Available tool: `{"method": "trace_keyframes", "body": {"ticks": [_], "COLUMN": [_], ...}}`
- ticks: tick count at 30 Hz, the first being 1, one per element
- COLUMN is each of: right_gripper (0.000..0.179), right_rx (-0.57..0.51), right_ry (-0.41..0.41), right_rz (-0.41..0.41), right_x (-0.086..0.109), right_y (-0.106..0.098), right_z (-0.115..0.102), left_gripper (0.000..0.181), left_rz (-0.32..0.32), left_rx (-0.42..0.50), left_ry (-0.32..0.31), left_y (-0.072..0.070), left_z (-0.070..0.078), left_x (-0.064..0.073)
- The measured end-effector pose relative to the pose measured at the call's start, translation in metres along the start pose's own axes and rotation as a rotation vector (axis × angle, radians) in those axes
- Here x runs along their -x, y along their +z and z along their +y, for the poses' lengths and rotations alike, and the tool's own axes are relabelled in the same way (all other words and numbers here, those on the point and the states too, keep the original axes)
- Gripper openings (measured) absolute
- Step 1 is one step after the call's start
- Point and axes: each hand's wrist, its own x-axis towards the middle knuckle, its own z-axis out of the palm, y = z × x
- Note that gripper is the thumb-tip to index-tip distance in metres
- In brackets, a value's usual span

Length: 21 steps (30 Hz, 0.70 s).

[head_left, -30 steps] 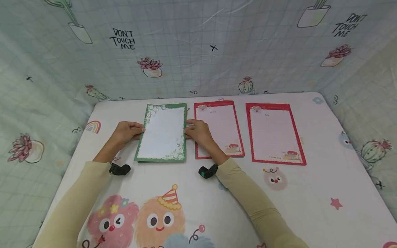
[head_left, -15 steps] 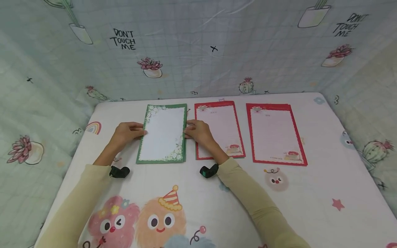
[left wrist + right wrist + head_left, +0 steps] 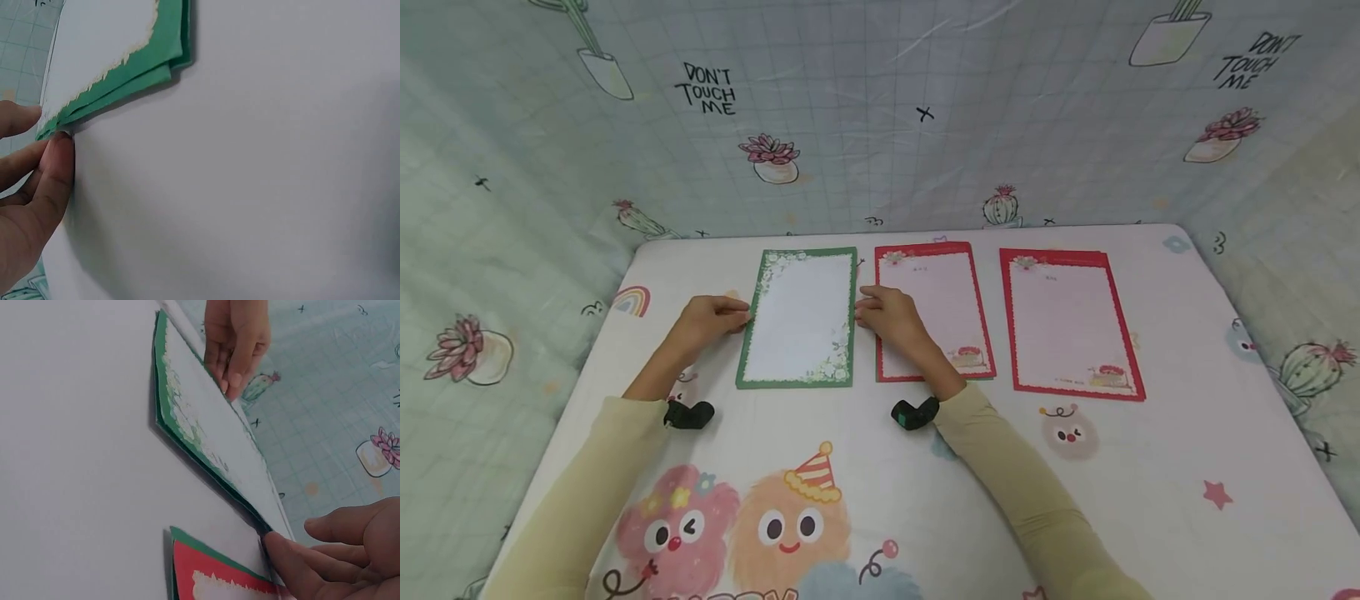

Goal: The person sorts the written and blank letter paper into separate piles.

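A stack of green-bordered paper sheets (image 3: pixel 797 321) with white flower prints lies at the left of the table in the head view. My left hand (image 3: pixel 709 323) touches its left edge with the fingertips. Close up, the left wrist view shows the fingers (image 3: pixel 56 159) against the green edge and slightly fanned layers at a corner. From the right, my right hand (image 3: pixel 891 317) touches the opposite edge, its forearm crossing the middle red-bordered sheets (image 3: pixel 936 292). In the right wrist view a fingertip (image 3: pixel 275 547) meets the green stack's edge while the thumb stands apart.
Another red-bordered stack (image 3: pixel 1067 333) lies to the right, its sheets slightly offset. A green corner (image 3: pixel 178 534) shows beneath the middle red sheets. The white table (image 3: pixel 1165 350) carries cartoon prints, and a patterned cloth (image 3: pixel 880 108) hangs around its back and sides.
The green stack's lower edges have come closer together in the head view. My right thumb and fingers have shifted slightly off the sheet's right border. The red stacks stay in place.
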Motion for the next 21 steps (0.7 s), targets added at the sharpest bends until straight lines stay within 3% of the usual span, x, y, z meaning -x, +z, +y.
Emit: {"method": "trace_keyframes", "body": {"ticks": [4,10,12,14,21], "right_gripper": [0.047,0.043,0.041,0.038,0.034], "right_rx": [0.097,0.105,0.098,0.107,0.166], "right_ry": [-0.038,-0.052,-0.066,-0.078,-0.059], "right_rz": [-0.019,-0.030,-0.016,0.007,0.097], "right_x": [0.000,0.008,0.012,0.016,0.032], "right_y": [-0.001,-0.019,-0.029,-0.041,-0.081], "right_z": [-0.002,0.001,0.003,0.007,0.018], "left_gripper": [0.041,0.041,0.040,0.039,0.036], "left_rz": [0.022,0.229,0.263,0.255,0.105], "left_rx": [-0.017,-0.057,-0.049,-0.035,0.104], "left_ry": [0.003,0.045,0.081,0.116,0.185], "left_y": [0.004,0.016,0.021,0.026,0.053], "left_z": [0.003,0.002,0.004,0.007,0.028], "left_x": [0.000,0.013,0.018,0.022,0.024]}}
